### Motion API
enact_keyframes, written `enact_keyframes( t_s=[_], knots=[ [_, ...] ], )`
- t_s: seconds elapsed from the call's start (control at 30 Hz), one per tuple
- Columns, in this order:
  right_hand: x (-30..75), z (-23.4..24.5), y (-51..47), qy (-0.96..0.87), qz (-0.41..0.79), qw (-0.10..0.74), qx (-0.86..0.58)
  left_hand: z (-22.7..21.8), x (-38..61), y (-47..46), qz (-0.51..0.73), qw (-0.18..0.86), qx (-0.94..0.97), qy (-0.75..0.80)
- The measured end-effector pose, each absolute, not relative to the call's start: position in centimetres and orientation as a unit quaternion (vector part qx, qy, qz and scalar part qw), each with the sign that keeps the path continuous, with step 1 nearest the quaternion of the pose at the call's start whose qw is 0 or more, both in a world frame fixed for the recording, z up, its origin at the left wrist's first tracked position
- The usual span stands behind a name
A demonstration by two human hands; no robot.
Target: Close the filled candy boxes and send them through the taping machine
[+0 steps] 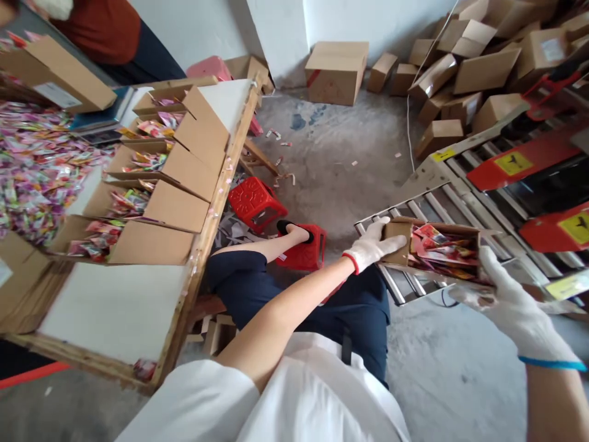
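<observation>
Both my hands, in white knit gloves, hold a small cardboard box (396, 253) over the near end of the roller conveyor (430, 205). Red and pink packets (444, 252) fill the box, and its top shows open. My left hand (373, 245), with a red cuff, grips the box's left end, thumb and fingers along its flap. At the other end my right hand (506, 301), with a blue cuff, wraps the right side and lower corner. The box hides some of its fingertips.
Left of me a table (115, 307) bears a row of open boxes (151, 239) with packets and a heap of loose packets (41, 166). Red stools (255, 202) stand between. A red and black machine (529, 159) sits over the conveyor. Cartons (488, 67) pile by the wall. Another person (108, 31) stands behind the table.
</observation>
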State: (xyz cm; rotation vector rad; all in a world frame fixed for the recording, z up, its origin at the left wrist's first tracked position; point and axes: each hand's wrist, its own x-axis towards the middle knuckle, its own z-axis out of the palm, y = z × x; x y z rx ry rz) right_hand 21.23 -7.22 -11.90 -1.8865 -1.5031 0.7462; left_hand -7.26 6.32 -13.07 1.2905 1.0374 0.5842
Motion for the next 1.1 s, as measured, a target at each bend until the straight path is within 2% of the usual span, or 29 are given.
enact_keyframes(
  t_s=[0.1,0.23,0.33,0.47,0.57,0.77,0.87,0.97,1.03,1.1],
  knots=[
    [20.6,-11.8,-5.9,-0.567,0.295,0.318,-0.701,-12.4,-6.8,6.7,0.229,0.591,0.598,0.491],
    [19.6,-12.6,-3.0,-0.537,0.228,0.336,-0.740,-12.3,-6.1,7.7,0.195,0.511,0.631,0.550],
    [19.3,-13.7,-1.4,-0.538,0.151,0.318,-0.766,-12.3,-6.2,8.3,0.187,0.542,0.624,0.531],
    [19.6,-14.5,-1.1,-0.564,0.132,0.296,-0.760,-12.0,-6.6,8.0,0.182,0.606,0.591,0.501],
    [19.8,-14.3,-1.0,-0.583,0.106,0.271,-0.758,-11.8,-6.2,7.0,0.209,0.547,0.623,0.518],
    [16.2,-12.8,0.5,-0.546,-0.052,0.185,-0.815,-11.6,-6.5,3.3,0.219,0.417,0.680,0.562],
    [13.1,-12.1,1.5,-0.572,-0.018,0.138,-0.808,-11.9,-7.7,1.7,0.231,0.365,0.735,0.522],
    [11.2,-11.8,2.2,-0.616,-0.002,0.102,-0.781,-12.7,-8.2,1.5,0.279,0.321,0.807,0.411],
    [11.0,-11.9,2.4,-0.623,-0.002,0.112,-0.774,-13.1,-8.0,1.9,0.293,0.296,0.855,0.310],
    [11.4,-12.2,2.2,-0.610,0.008,0.175,-0.773,-13.0,-7.7,2.2,0.273,0.265,0.891,0.246]
  ],
)
